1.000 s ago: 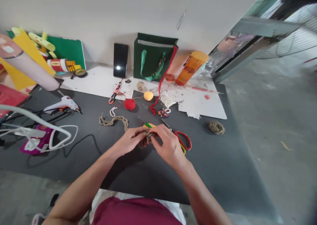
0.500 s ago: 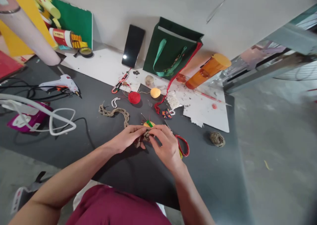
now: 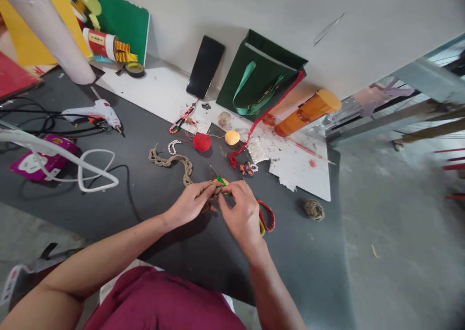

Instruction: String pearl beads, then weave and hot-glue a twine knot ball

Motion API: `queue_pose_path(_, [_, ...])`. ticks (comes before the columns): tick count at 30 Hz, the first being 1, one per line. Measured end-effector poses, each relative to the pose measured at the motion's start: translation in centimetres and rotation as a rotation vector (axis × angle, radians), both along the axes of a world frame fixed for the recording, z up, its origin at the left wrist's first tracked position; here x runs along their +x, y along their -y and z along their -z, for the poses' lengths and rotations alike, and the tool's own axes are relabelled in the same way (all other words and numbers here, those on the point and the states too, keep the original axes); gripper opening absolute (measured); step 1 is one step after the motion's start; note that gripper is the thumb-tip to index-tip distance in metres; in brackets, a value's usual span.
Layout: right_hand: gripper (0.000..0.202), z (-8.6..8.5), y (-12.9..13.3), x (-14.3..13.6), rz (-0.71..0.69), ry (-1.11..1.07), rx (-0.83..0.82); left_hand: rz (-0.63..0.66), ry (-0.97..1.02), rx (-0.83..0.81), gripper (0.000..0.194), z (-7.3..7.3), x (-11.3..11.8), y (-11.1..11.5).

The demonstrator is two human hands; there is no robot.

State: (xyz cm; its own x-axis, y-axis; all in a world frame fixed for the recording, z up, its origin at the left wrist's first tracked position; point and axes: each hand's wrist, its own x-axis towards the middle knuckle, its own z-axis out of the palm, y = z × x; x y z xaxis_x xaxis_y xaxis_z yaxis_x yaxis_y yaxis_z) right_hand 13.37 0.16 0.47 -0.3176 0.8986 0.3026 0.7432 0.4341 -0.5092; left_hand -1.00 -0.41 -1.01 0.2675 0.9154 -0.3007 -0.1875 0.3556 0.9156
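Note:
My left hand (image 3: pixel 191 202) and my right hand (image 3: pixel 240 211) meet over the dark table, both closed on a brown braided cord (image 3: pixel 178 159). The gripped part is bunched between my fingertips and partly hidden by them. Its loose end lies in a wavy line to the upper left. Just beyond my fingers is a green and yellow object, mostly covered, with a thin metal tip. A red braided loop (image 3: pixel 269 216) rests to the right of my right hand. A red ball (image 3: pixel 202 142) and a yellow ball (image 3: pixel 232 137) lie farther back, near a white bead string (image 3: pixel 174 147).
At left are a glue gun (image 3: pixel 94 113), cables and a purple box (image 3: pixel 49 160). A phone (image 3: pixel 205 67), a dark green paper bag (image 3: pixel 259 78) and an orange tube (image 3: pixel 308 111) stand by the wall. A coiled brown cord (image 3: pixel 314 209) sits near the right edge.
The camera view has shifted slightly. My fingers have drawn closer around the bunched brown cord, and less of it shows between them.

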Motion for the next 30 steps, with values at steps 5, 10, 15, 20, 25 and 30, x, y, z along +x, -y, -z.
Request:
queue_pose_path(5, [0.013,0.2,0.4,-0.5,0.047,-0.066,-0.028,-0.019,0.082,-0.049,0.047,0.2,0.0,0.1])
queue_pose_path(10, [0.016,-0.5,0.3,-0.2,-0.067,0.09,0.069,-0.012,0.11,-0.071,0.046,0.5,-0.1,-0.1])
queue_pose_path(15, [0.01,-0.3,0.1,-0.2,-0.026,0.038,0.055,-0.002,-0.041,0.013,0.044,0.3,-0.3,0.1])
queue_pose_path(20, [0.011,0.5,0.0,-0.7,0.128,-0.055,-0.031,-0.06,-0.331,0.292,0.037,0.0,-0.1,0.8])
queue_pose_path(25, [0.005,0.4,0.0,-0.8,0.136,-0.136,-0.124,-0.017,-0.132,0.156,0.044,0.3,-0.1,0.4])
queue_pose_path(30, [0.004,-0.5,0.1,-0.3,0.067,-0.201,-0.148,-0.005,0.082,-0.032,0.046,0.3,-0.3,-0.1])
